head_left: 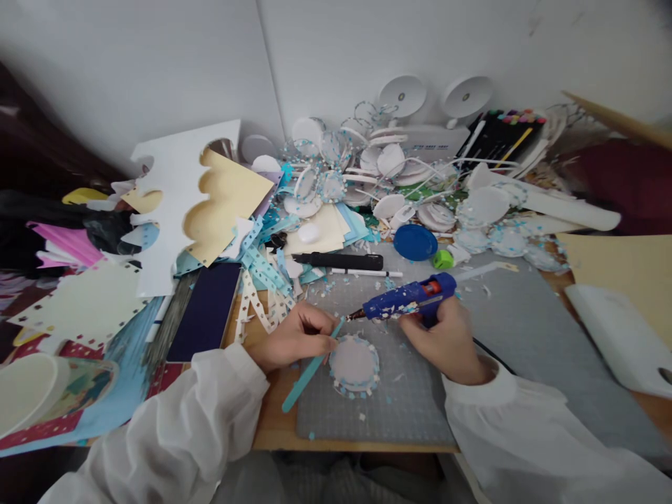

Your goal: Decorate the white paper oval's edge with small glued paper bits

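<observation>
My right hand [446, 339] grips a blue glue gun [409, 299], its nozzle pointing left toward the tip of a thin teal paper strip [309, 369]. My left hand [291, 337] pinches that strip near its upper end, and the strip slants down to the left. Just below the nozzle a round white disc [355, 364] edged with small blue and white bits lies on the grey cutting mat [409, 399]. Both arms wear white sleeves.
Behind the mat lie a black craft knife [341, 261], a white pen [367, 273], a blue lid [414, 242] and a green cap [444, 260]. Heaps of white discs [393, 182], punched paper strips and coloured card [220, 203] crowd the back and left. Cream sheets [624, 273] lie right.
</observation>
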{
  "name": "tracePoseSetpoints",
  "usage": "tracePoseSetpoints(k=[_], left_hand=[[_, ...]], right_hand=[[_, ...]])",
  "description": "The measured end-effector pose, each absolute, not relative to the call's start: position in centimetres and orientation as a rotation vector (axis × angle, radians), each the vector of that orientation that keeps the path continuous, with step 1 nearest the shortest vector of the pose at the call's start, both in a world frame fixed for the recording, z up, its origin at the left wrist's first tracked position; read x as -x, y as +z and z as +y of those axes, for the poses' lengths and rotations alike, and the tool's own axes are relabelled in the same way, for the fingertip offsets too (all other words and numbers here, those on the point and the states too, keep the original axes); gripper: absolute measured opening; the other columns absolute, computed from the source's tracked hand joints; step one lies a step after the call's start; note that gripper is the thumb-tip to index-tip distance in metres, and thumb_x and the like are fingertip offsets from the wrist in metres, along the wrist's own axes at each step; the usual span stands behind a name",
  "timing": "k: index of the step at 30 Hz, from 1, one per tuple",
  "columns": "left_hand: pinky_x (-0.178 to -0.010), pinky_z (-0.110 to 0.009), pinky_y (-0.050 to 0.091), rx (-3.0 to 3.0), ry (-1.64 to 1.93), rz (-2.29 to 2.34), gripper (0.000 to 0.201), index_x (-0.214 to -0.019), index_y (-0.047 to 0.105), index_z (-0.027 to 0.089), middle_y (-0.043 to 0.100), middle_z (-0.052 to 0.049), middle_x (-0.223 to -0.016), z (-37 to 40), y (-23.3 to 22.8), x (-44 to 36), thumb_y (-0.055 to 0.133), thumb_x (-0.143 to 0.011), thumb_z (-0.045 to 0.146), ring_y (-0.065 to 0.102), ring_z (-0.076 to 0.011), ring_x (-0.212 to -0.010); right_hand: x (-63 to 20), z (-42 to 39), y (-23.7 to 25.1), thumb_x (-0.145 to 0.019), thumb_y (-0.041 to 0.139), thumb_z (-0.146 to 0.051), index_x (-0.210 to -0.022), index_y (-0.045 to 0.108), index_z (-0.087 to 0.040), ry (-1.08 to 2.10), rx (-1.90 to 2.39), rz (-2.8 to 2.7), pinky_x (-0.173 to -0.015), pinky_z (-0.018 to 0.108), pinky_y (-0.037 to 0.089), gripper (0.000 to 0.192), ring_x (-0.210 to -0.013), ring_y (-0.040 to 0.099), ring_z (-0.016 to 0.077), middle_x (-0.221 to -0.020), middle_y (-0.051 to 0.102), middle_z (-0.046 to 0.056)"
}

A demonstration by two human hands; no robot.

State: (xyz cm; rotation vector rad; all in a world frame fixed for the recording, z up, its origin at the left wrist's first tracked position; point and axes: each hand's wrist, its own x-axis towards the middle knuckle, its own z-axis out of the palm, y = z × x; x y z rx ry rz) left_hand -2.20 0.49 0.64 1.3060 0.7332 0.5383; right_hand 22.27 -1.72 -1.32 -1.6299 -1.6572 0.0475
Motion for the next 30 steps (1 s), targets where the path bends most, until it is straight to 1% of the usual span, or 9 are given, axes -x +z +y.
tracePoseSetpoints(k=[8,12,18,25,28,30], left_hand=[[-0.046,-0.026,0.021,-1.296,0.535,0.757,0.037,-0.038,0.041,0.017,0.038,0.002,-0.044,0.4,0.87,2.12,0.064,-0.065,0.029,0.032,-0.0088,-0.046],[-0.046,-0.026,0.019,-1.307,0.531,0.758,0.039,-0.039,0.037,0.017,0.036,0.003,-0.045,0.39,0.94,2.12,0.063,-0.066,0.029,0.031,-0.0082,-0.046],[-0.046,-0.026,0.019,-1.32,0.525,0.757,0.041,-0.04,0.034,0.017,0.035,0.003,-0.045,0.46,0.93,2.09,0.063,-0.066,0.029,0.03,-0.0079,-0.045],[-0.046,-0.026,0.019,-1.329,0.52,0.754,0.042,-0.039,0.032,0.017,0.035,0.003,-0.045,0.48,1.01,2.05,0.062,-0.066,0.029,0.031,-0.008,-0.045],[-0.046,-0.026,0.018,-1.32,0.52,0.746,0.041,-0.04,0.033,0.017,0.034,0.003,-0.045,0.46,0.94,2.11,0.062,-0.067,0.027,0.031,-0.008,-0.045],[-0.046,-0.026,0.018,-1.315,0.518,0.742,0.041,-0.039,0.034,0.017,0.034,0.003,-0.045,0.46,0.82,2.18,0.062,-0.067,0.025,0.031,-0.008,-0.045]], right_hand=[[-22.17,-1.62,-1.2,-0.065,0.054,-0.033,-0.067,0.044,-0.025,0.06,1.621,-1.661,-0.044,0.028,0.037,0.013,-0.042,0.046,0.0157,-0.048,0.048,-0.004],[-22.19,-1.62,-1.28,-0.065,0.054,-0.034,-0.069,0.045,-0.025,0.05,1.636,-1.656,-0.045,0.029,0.038,0.013,-0.044,0.048,0.0167,-0.049,0.05,-0.003],[-22.18,-1.63,-1.19,-0.065,0.055,-0.034,-0.069,0.047,-0.024,0.068,1.62,-1.66,-0.046,0.029,0.04,0.013,-0.045,0.051,0.0172,-0.051,0.051,-0.003],[-22.33,-1.65,-1.45,-0.066,0.054,-0.035,-0.068,0.048,-0.023,0.069,1.634,-1.672,-0.046,0.03,0.04,0.013,-0.045,0.052,0.0181,-0.05,0.052,-0.002],[-22.5,-1.74,-1.71,-0.067,0.055,-0.036,-0.069,0.049,-0.023,0.044,1.643,-1.68,-0.047,0.03,0.041,0.014,-0.046,0.052,0.018,-0.051,0.053,-0.002],[-22.65,-1.78,-1.87,-0.067,0.056,-0.037,-0.069,0.049,-0.023,-0.027,1.65,-1.705,-0.047,0.03,0.041,0.016,-0.047,0.053,0.0188,-0.052,0.054,-0.001]])
